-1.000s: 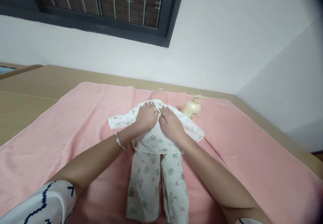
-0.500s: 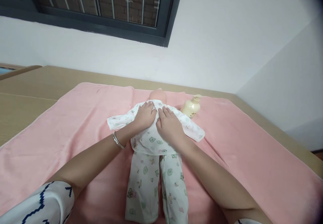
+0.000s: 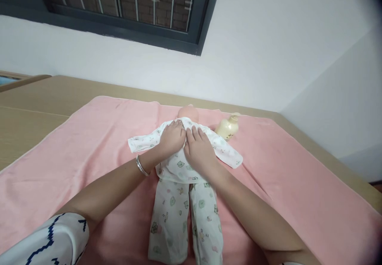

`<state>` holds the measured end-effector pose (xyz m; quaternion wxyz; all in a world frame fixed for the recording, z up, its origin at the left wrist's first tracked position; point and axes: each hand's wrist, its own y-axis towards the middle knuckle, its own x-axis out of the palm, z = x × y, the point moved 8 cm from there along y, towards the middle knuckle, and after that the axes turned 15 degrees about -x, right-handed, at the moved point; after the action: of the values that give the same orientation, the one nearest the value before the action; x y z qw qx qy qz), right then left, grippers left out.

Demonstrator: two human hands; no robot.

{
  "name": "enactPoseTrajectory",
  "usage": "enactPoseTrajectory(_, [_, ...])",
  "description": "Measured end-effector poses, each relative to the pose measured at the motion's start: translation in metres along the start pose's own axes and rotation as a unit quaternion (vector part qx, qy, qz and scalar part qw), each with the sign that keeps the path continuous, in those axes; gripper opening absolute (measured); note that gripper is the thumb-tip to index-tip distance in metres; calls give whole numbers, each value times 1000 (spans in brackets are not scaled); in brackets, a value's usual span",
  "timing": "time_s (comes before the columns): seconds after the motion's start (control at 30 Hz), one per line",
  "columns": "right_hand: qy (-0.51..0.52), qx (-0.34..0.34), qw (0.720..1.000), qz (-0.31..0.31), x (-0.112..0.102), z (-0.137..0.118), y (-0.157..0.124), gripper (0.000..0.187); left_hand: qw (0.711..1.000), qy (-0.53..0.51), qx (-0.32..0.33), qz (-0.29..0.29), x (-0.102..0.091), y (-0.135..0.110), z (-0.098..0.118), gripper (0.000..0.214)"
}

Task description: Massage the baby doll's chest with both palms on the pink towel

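A baby doll (image 3: 188,113) lies on a pink blanket, its head pointing to the far edge. It wears a white printed top (image 3: 179,166) and matching trousers (image 3: 171,221), with both sleeves spread out to the sides. My left hand (image 3: 173,138) rests flat on the upper left of the top, fingers stretched out. Beside it my right hand (image 3: 199,147) lies flat on the upper right, also with fingers extended. Neither hand grips anything. The hands lie close together and hide much of the doll's upper body.
A pale yellow pump bottle (image 3: 227,127) stands to the right of the doll's head. The pink blanket (image 3: 277,169) covers much of the wooden table (image 3: 38,98). Behind it rises a white wall (image 3: 247,50) with a dark-framed window (image 3: 191,38).
Both hands stay flat on the doll's top; the right hand has edged very slightly closer to the left. The view has shifted a little.
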<state>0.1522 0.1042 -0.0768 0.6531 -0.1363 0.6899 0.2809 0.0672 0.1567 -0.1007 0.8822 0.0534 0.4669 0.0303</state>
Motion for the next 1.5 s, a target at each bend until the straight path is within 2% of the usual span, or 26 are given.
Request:
enactPoseTrajectory(0.07, [12, -13, 1000, 12, 0, 2, 2, 57, 1000, 1, -13, 24, 1, 2, -4, 53])
enactPoseTrajectory(0.23, [101, 39, 993, 55, 5, 42, 11, 52, 999, 1, -14, 51, 4, -7, 0, 51])
enactPoseTrajectory(0.37, [113, 53, 991, 52, 10, 53, 13, 54, 998, 15, -22, 62, 1, -14, 4, 50])
enactPoseTrajectory(0.57, [134, 53, 989, 45, 7, 50, 13, 56, 997, 48, -1, 58, -2, -28, 17, 51])
enactPoseTrajectory(0.67, [88, 62, 994, 32, 3, 30, 5, 57, 999, 34, -1, 35, -5, -16, 10, 51])
enactPoseTrajectory(0.8, [39, 25, 999, 22, -2, 0, 0, 56, 999, 18, -31, 0, -6, 2, -4, 49])
enactPoseTrajectory(0.87, [63, 21, 997, 29, -2, 7, 2, 52, 999, 37, -34, 12, -6, -2, -2, 50])
enactPoseTrajectory(1.0, [141, 49, 987, 56, 4, 46, 12, 51, 996, 71, -6, 44, -3, -28, 17, 53])
enactPoseTrajectory(1.07, [146, 61, 986, 61, 7, 56, 14, 52, 996, 73, 14, 44, -1, -35, 23, 52])
enactPoseTrajectory(1.13, [126, 69, 988, 54, 6, 50, 11, 53, 997, 63, 23, 36, -2, -30, 21, 51])
enactPoseTrajectory(1.2, [97, 70, 992, 45, 3, 34, 6, 54, 999, 43, 21, 20, -3, -16, 13, 50])
enactPoseTrajectory(1.27, [75, 54, 995, 40, -1, 18, 2, 53, 1000, 20, 13, 3, -4, -2, 3, 49])
enactPoseTrajectory(1.33, [76, 41, 996, 40, -3, 12, 2, 51, 1000, 10, 3, -3, -4, 5, -3, 48])
enactPoseTrajectory(1.4, [104, 35, 993, 43, 0, 21, 5, 51, 1000, 22, -11, 12, -3, 1, -1, 49])
enactPoseTrajectory(1.5, [158, 20, 985, 68, 7, 47, 12, 50, 997, 55, -15, 48, -2, -22, 11, 52])
